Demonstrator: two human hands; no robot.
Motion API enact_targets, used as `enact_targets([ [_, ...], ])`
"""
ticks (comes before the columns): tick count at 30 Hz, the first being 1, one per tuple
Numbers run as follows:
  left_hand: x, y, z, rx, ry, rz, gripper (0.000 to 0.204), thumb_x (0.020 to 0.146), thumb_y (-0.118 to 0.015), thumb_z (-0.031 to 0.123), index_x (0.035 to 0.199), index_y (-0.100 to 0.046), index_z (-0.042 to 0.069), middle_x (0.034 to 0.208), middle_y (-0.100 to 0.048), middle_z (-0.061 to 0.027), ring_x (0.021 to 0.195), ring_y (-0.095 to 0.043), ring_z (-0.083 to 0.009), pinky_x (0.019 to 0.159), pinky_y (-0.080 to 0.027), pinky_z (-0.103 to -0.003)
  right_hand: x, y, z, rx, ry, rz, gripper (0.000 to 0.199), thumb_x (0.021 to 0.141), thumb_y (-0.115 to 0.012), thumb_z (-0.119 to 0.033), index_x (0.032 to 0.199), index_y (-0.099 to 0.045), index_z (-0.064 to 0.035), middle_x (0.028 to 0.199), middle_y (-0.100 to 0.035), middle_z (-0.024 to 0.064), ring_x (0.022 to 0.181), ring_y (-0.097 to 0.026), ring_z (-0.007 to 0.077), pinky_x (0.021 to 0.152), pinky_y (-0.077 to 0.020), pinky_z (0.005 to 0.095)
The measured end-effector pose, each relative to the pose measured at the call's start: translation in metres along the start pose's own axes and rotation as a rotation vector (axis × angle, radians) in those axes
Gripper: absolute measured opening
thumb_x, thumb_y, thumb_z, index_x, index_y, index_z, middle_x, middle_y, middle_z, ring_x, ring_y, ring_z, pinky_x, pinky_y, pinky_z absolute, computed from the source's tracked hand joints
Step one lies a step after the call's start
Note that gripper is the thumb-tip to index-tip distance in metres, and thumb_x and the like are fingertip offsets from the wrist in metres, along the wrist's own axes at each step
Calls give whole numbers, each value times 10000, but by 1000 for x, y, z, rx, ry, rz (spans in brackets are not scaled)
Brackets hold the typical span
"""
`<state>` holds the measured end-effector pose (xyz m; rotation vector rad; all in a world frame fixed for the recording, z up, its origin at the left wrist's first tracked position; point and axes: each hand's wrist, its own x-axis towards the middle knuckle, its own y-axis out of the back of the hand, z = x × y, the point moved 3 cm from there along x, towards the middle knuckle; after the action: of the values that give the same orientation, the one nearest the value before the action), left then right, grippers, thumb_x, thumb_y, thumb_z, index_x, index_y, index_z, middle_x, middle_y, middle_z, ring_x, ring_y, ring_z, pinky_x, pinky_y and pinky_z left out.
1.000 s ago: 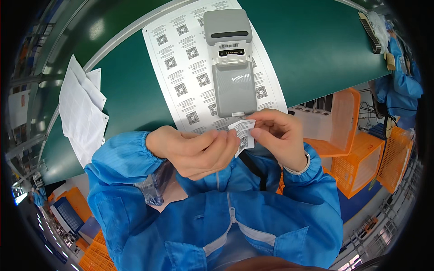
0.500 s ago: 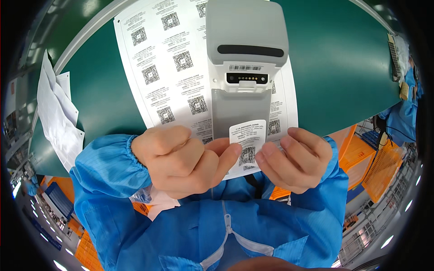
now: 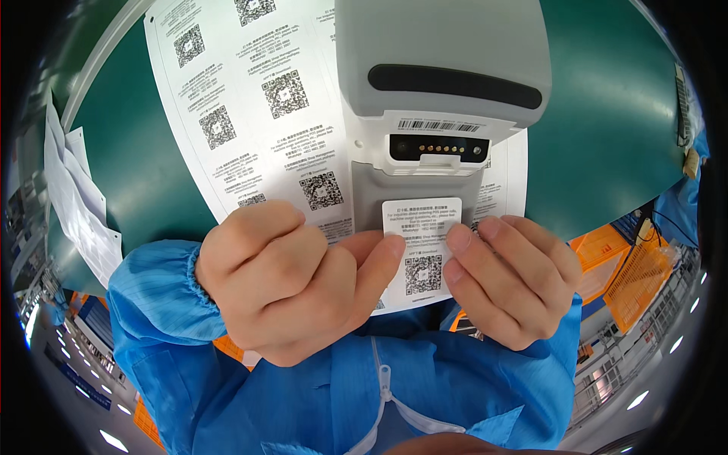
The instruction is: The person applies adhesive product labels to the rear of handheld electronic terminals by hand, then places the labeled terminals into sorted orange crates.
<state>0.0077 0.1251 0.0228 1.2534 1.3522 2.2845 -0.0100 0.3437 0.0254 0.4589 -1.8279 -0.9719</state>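
Observation:
A white label [image 3: 422, 220] with small print and a square code spans between my two hands, over the lower back of a grey card payment terminal [image 3: 447, 45]. My left hand [image 3: 280, 280] is curled, its thumb and index finger pinching the label's left edge. At the right edge, the bent fingertips of my right hand [image 3: 516, 277] hold the label; its thumb is hidden. The terminal lies with a black strip, a barcode and a row of metal contacts facing up. Whether the label touches the terminal's surface, I cannot tell.
Under the terminal lies a large sheet of matching labels [image 3: 246, 159] on the green table [image 3: 607, 114]. Crumpled white papers [image 3: 80, 197] rest at the table's left edge. Orange crates [image 3: 641, 288] stand beyond the table on the right, near blue cloth [image 3: 679, 216].
The label has gone from curved and tilted to flatter and straighter, with more of its code showing. My hands stay at its edges. Terminal and sheet appear larger in the view.

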Motion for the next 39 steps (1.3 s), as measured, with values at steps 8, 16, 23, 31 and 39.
enact_targets([
  [8, -1, -1, -2, -9, -9, -12, 401, 589, -867, 163, 981, -801, 108, 799, -499, 32, 735, -469, -151, 609, -428, -341, 3, -1, 1, 6, -41, -47, 80, 819, -690, -124, 857, -738, -72, 938, -789, 68, 877, -726, 187, 660, -573, 262],
  [16, 0, 1, -2, -23, 29, -36, 399, 607, -867, 139, 998, -794, 105, 789, -501, 36, 733, -472, -144, 611, -430, -341, 4, 0, 2, 13, -49, -86, 74, 825, -683, -121, 855, -733, -77, 948, -790, 61, 898, -723, 185, 667, -574, 263],
  [23, 1, 0, -3, -40, 32, -33, 399, 611, -866, 148, 1001, -790, 102, 789, -508, 38, 735, -476, -141, 611, -434, -339, 4, 1, 1, 22, -59, -93, 77, 826, -680, -122, 862, -733, -80, 960, -788, 58, 915, -718, 183, 679, -578, 265],
  [31, 2, -1, -3, -49, 40, -3, 406, 595, -870, 151, 988, -789, 93, 770, -503, 39, 722, -473, -140, 603, -434, -334, 3, 0, 1, 23, -78, -86, 81, 823, -682, -122, 869, -737, -84, 963, -788, 53, 911, -716, 180, 690, -580, 266],
  [39, 2, -2, -5, -93, 26, -3, 413, 571, -857, 144, 974, -791, 76, 768, -503, 24, 721, -473, -151, 592, -432, -332, 4, 1, 1, 32, -85, -99, 86, 817, -690, -126, 872, -739, -82, 959, -787, 53, 909, -715, 179, 680, -576, 261],
])
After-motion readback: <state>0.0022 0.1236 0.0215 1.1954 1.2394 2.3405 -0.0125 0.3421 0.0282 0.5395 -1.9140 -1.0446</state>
